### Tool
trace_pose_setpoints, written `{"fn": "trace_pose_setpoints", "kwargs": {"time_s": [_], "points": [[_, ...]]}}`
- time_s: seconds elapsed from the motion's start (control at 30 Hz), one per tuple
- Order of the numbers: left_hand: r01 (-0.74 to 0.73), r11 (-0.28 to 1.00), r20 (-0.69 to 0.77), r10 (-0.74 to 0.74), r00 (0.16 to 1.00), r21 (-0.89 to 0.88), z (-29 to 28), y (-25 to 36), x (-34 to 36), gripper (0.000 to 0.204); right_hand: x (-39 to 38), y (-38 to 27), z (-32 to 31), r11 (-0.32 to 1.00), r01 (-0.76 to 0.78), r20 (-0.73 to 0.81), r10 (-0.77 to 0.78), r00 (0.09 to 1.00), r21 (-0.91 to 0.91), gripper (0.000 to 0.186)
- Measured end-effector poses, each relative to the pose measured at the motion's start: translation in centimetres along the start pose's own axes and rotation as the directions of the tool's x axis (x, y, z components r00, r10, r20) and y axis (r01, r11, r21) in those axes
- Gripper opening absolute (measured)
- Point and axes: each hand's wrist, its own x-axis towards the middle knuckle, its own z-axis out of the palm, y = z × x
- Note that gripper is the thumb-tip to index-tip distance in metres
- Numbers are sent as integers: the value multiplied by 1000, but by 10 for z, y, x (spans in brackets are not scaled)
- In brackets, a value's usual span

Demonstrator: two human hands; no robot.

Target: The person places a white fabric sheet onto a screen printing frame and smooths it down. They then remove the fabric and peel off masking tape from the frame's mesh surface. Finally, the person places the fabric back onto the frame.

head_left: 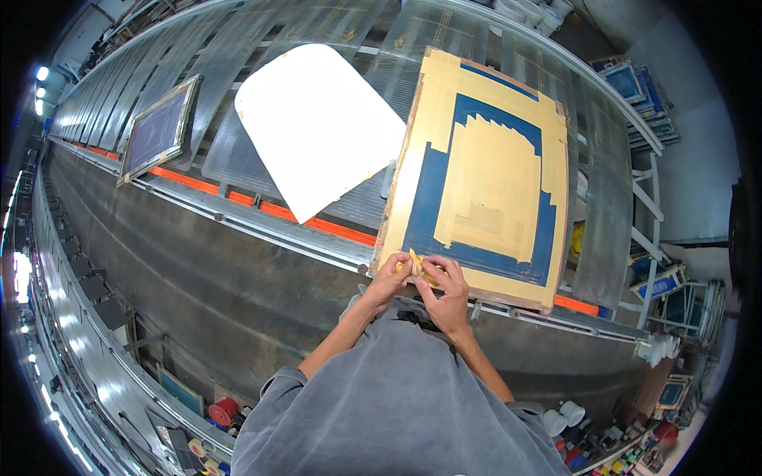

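Both my hands meet at the near left corner of a large wooden-edged screen printing frame. Its blue mesh shows between wide strips of yellow masking tape around the border and a taped patch in the centre. Between my fingertips is a small crumpled piece of yellow tape. My left hand pinches it from the left, fingers closed. Closed around its other side is my right hand, thumb and fingers pressed together. Parts of the tape are hidden by my fingers.
A white rounded board lies left of the frame on the long printing table. Further left a smaller framed screen rests at the table's edge. An orange strip and metal rail run along the near side. Stacked frames stand far right.
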Motion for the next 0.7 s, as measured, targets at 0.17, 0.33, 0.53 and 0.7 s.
{"fn": "trace_pose_setpoints", "kwargs": {"time_s": [0.17, 0.33, 0.53, 0.7], "points": [[-307, 952, -257, 297, 920, 0, -24, 29, -32, 14, 7, -13, 25, 994, -76, 24, 74, 997, 73, 24], [-352, 918, -314, 394, 864, 183, -68, 37, -50, 16, 2, -8, 36, 987, -122, 159, 105, 982, 100, 22], [-482, 601, -97, 683, 724, 638, -65, 75, -81, 21, 8, -17, 43, 988, 41, 208, -72, 976, 148, 26], [-504, 286, 107, 780, 616, 815, -38, 111, -89, 20, 8, -16, 41, 982, 144, 88, -156, 984, 122, 31]]}}
